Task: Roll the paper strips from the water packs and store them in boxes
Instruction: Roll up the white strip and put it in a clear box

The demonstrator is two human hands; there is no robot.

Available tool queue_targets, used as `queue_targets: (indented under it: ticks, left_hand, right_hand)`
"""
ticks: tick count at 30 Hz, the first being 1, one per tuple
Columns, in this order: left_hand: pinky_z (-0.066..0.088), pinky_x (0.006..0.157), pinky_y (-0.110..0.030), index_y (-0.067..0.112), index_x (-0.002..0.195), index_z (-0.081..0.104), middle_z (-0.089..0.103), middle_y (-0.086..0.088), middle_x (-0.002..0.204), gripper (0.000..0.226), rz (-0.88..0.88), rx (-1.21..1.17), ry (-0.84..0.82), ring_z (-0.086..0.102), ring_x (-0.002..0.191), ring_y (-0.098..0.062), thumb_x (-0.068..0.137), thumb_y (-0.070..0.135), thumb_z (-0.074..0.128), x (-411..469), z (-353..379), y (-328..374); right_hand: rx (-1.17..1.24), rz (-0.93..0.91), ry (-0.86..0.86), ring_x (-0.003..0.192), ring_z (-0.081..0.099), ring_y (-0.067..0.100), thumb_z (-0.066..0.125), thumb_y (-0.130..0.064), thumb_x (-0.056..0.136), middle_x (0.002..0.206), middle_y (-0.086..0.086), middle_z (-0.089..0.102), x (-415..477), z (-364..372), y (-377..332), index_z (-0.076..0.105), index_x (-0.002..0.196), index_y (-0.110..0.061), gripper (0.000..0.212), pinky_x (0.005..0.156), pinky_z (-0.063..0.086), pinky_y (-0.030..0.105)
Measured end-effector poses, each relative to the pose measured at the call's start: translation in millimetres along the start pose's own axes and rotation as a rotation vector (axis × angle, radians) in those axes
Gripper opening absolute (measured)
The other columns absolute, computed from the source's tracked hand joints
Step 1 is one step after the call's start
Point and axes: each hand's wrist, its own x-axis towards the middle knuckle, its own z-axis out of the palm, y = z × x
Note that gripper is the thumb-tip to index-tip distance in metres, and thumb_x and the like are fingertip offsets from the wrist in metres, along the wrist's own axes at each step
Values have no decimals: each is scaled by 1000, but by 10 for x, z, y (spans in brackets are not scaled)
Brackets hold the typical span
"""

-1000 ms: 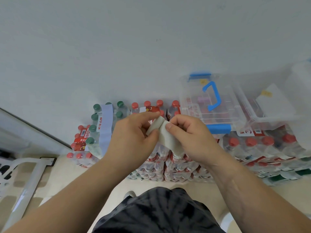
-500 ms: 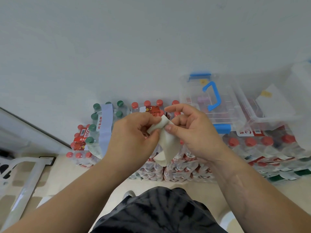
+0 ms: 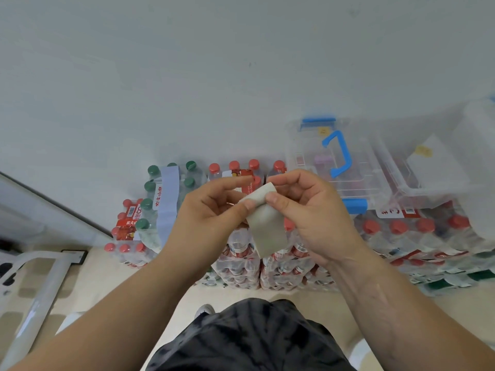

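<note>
A pale paper strip is held in front of me, its top end partly rolled and its loose tail hanging down. My left hand pinches the rolled end from the left with thumb and fingers. My right hand pinches it from the right with its thumb on top. Behind my hands stand shrink-wrapped water packs with red caps. A green-capped pack at the left still carries a pale strip. A clear box with a blue handle sits on the packs at the right.
A second clear box with its lid on lies right of the first. More red-capped packs run along the white wall to the right. A white metal frame stands on the beige floor at the left. My dark shorts fill the bottom.
The strip's loose tail has dropped and now hangs longer below my hands. My right fingers have opened out from the roll, with the thumb still pressing it. The hands rose slightly.
</note>
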Motion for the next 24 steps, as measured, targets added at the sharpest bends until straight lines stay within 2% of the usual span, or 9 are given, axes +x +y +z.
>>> queue_targets:
  ticks: [3, 5, 7, 9, 13, 17, 20, 22, 24]
  left_hand:
    - [58, 69, -26, 13, 102, 76, 77, -10, 90, 17, -48, -45, 9, 74, 81, -21, 87, 6, 72, 9, 26, 20]
    - [56, 67, -25, 15, 98, 77, 78, -8, 88, 18, -24, -27, 19, 73, 78, -20, 85, 3, 73, 18, 14, 16]
    - [54, 65, -26, 19, 94, 78, 78, -10, 89, 22, 18, -1, 21, 70, 78, -32, 82, 1, 75, 32, 0, 20]
    - [54, 64, -25, 21, 92, 78, 78, -12, 88, 25, 48, 22, 15, 70, 76, -31, 81, -2, 76, 45, 3, 33]
    - [53, 61, -19, 14, 96, 76, 77, -6, 83, 27, 37, 8, -6, 69, 71, -11, 80, -8, 74, 50, 18, 61]
    - [59, 69, -30, 18, 104, 76, 73, -21, 91, 26, -4, -108, 18, 72, 80, -26, 86, 1, 71, 45, 42, 57]
    - [57, 65, -26, 13, 100, 77, 76, -16, 87, 19, -28, -116, 36, 72, 76, -23, 86, 2, 71, 49, 71, 54]
    - [60, 71, -30, 14, 98, 78, 77, -13, 87, 20, -5, -103, 53, 73, 81, -25, 84, 1, 72, 47, 72, 53]
    - [62, 79, -35, 17, 96, 78, 78, -10, 88, 22, 27, -65, 75, 73, 85, -28, 83, 0, 74, 42, 72, 53]
  right_hand:
    - [-31, -5, -14, 80, 72, 8, 70, 3, 89, 87, 1, 79, -3, -16, -2, 69, 99, -15, 21, 65, 55, 19]
    - [-40, 3, -19, 76, 72, 8, 71, -1, 88, 86, 3, 79, -15, -14, -21, 69, 102, -16, 21, 61, 53, 18]
    - [-65, -4, 5, 67, 69, 6, 75, -15, 84, 81, 8, 78, -30, -2, -32, 70, 103, -20, 20, 57, 51, 17]
    - [-115, -25, 49, 65, 68, 9, 75, -25, 81, 81, 14, 75, -31, 4, -23, 72, 98, -24, 18, 59, 52, 18]
    - [-109, -55, 50, 84, 75, 14, 74, -10, 87, 90, 2, 79, -33, 0, -6, 74, 97, -26, 20, 73, 59, 24]
    - [-72, -66, 97, 83, 74, 9, 74, -6, 87, 89, -4, 79, -33, -15, 0, 74, 98, -26, 23, 76, 59, 25]
    - [-55, -51, 110, 84, 74, 11, 73, -5, 87, 89, -2, 79, -47, -8, 1, 75, 99, -25, 23, 76, 60, 26]
    - [-37, -38, 125, 84, 74, 10, 72, -14, 86, 89, -4, 79, -60, -5, -20, 76, 99, -24, 16, 75, 60, 25]
    - [-62, -35, 158, 87, 74, 17, 71, -24, 86, 92, -3, 79, -62, -9, -27, 78, 97, -24, 13, 78, 63, 34]
